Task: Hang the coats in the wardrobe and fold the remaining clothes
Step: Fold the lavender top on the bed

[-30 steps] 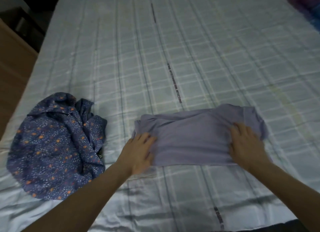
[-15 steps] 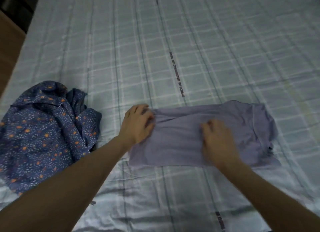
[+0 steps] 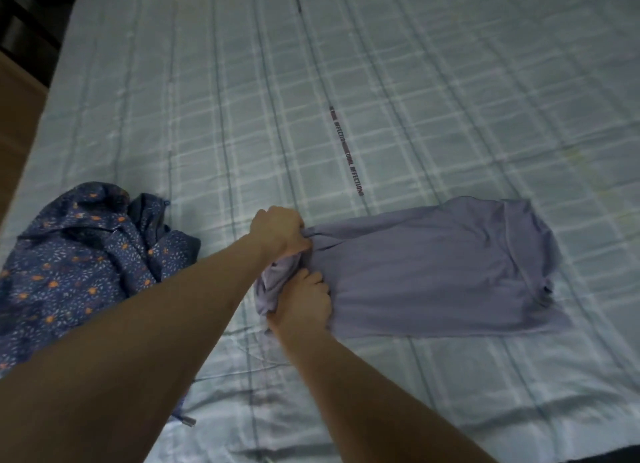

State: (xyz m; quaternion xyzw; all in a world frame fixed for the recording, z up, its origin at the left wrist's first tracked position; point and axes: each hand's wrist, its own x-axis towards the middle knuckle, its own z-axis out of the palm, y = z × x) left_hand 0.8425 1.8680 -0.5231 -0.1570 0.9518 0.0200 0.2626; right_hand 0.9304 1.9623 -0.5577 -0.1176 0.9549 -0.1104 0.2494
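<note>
Presently the lilac top lies on the checked bedspread, near its front edge and a little right of centre, folded into a long band running left to right. My left hand has its fingers curled round the far corner of the band's left end, and my right hand pinches the near corner of that same end; both grips are closed on cloth, and the fabric between them is bunched and lifted slightly off the bed. The right end of the garment rests flat, with one seam and a small dark mark visible near its edge. My judgement is that the lengthwise fold is complete and the crosswise fold, carrying the left end over toward the right, is the step in hand and not yet made. To the left, well apart from the top, a dark blue floral garment sits in a crumpled heap, unfolded; it is outstanding work. Whether it counts as a coat for hanging or a piece for folding I cannot tell from its present state. No wardrobe, hanger or finished pile is in view, so the hanging portion of the task cannot be assessed. Overall progress: one item partly folded, at least one untouched.
</note>
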